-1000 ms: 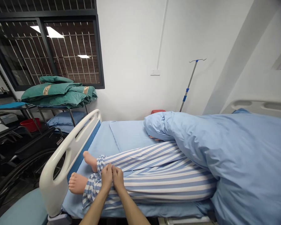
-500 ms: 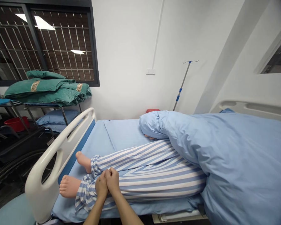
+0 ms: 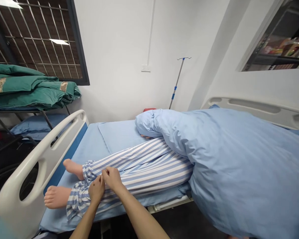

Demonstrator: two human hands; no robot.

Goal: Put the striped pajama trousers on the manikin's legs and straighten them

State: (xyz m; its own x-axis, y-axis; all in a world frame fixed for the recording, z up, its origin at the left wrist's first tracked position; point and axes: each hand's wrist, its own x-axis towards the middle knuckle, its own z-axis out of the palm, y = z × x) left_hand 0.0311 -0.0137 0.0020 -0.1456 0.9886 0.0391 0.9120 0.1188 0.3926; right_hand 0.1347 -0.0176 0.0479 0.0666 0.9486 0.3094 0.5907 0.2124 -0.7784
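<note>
A figure that looks like a care manikin lies on the bed in blue-and-white striped trousers (image 3: 151,172), its bare feet (image 3: 57,196) at the left. My left hand (image 3: 97,189) is closed over the lower part of the near trouser leg. Just beside it, my right hand (image 3: 112,179) is curled into a fist, slightly higher and farther right. The two hands touch or nearly touch at the knuckles. Whether cloth is caught inside either fist is hidden. A light blue quilt (image 3: 229,159) is folded back over the figure's upper body and droops down the bed's near side.
A white footboard (image 3: 20,179) closes off the left end of the bed, and a headboard (image 3: 254,104) stands at the right. Behind the bed rises an IV pole (image 3: 178,79). Green folded bedding (image 3: 35,93) is stacked on a rack under the barred window.
The view has swung to the right. My right hand has shifted up and slightly away from my left, and both stay closed over the trouser leg.
</note>
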